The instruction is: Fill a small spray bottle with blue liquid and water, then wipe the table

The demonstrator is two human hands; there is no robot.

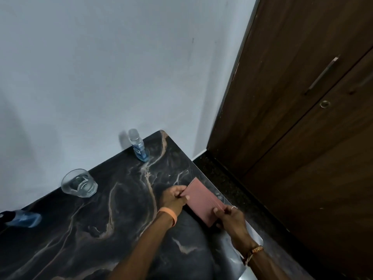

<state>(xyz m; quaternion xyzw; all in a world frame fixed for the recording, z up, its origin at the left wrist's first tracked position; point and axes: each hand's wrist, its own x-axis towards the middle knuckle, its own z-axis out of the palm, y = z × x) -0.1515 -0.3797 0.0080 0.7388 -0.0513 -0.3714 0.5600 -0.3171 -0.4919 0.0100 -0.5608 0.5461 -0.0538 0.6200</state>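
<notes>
Left hand: thumb and fingers pinch the near-left edge of a pink cloth. Right hand: fingers curled round the cloth's near-right corner, thumb on top. Neither hand holds anything else.

The cloth is folded flat and sits at the right edge of the dark marbled tabletop, part of it lying close to or just over that edge.

Risks noted. A loose pinch at either corner could let the cloth slide off the edge to the floor. A wide sweep toward the wall could strike the standing items.

Pose: both forearms reach forward and rightward, wrists low over the surface, the left wrist wearing an orange band.

The small spray bottle stands upright at the back, against the wall, well apart from the hands, blue liquid in its lower part. A glass holding some water stands further left, near the wall. At the far left a blue bottle appears to lie on its side; the view there is blurred. If it is uncapped, it could leak.
</notes>
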